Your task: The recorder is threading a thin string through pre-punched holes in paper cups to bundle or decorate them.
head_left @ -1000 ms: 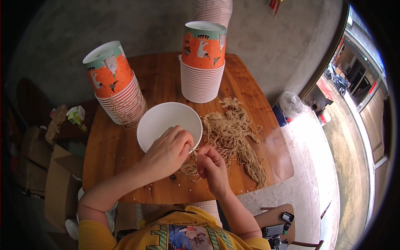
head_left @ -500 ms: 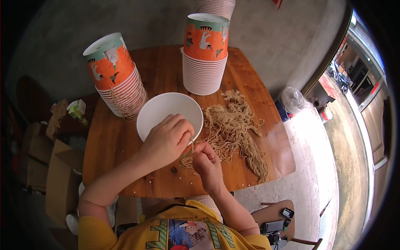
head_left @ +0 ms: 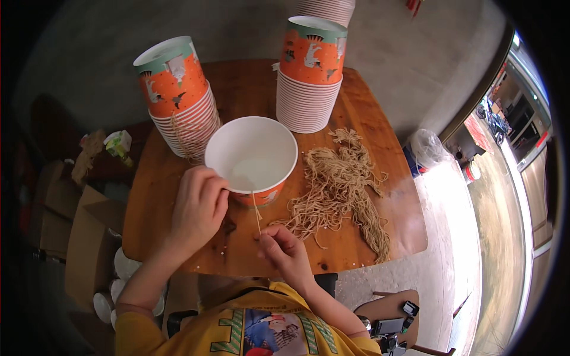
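A white-lined paper bucket (head_left: 252, 155) with an orange printed outside stands open-topped in front of me. At its near left rim, my left hand (head_left: 199, 204) is closed, fingers and thumb gripping the edge. A thin tan string (head_left: 257, 212) runs from the bucket's near rim toward me, with what looks like a small knot partway. My right hand (head_left: 284, 250) pinches the string's lower end between thumb and fingertips. Right of the bucket lies a loose tangled heap of tan strings (head_left: 341, 184).
Upside-down stacks of similar orange buckets stand at the back left (head_left: 175, 89) and back right (head_left: 310, 77) of the wooden table (head_left: 237, 249); strings hang over the left stack. A cardboard box (head_left: 89, 255) sits lower left. A chair (head_left: 389, 314) holding small devices is lower right.
My left hand has moved from over the bucket's near rim to its left side. The right hand has drawn slightly toward me, and the string is stretched straight. The whole view has shifted a little.
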Demonstrator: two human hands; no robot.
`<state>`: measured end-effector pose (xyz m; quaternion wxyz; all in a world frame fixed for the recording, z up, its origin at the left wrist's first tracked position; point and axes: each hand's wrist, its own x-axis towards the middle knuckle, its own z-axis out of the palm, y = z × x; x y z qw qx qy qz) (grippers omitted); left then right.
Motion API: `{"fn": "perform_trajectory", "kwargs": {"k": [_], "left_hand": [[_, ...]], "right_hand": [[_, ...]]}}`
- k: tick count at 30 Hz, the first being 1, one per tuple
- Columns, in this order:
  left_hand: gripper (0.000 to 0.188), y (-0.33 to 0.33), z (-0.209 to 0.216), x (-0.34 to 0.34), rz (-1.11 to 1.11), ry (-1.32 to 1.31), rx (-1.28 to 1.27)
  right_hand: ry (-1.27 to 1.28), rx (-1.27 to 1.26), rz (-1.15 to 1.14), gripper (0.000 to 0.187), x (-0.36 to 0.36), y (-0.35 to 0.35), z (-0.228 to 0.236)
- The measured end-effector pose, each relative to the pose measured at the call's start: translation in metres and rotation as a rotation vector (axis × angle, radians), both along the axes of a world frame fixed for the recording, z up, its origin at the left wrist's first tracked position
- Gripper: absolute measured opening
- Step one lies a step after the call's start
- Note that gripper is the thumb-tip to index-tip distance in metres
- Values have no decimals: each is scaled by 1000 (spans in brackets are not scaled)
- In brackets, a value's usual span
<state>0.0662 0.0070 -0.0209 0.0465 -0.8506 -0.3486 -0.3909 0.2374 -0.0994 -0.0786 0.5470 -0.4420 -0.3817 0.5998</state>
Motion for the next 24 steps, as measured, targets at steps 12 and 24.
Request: {"fn": "perform_trajectory", "kwargs": {"k": [12, 24], "left_hand": [[14, -28, -21, 21, -267, -838, -1414], [11, -30, -25, 38, -202, -1105, -1316]], "right_hand": [[-258, 188, 48, 13, -16, 7, -12], [-972, 603, -188, 11, -16, 11, 2]]}}
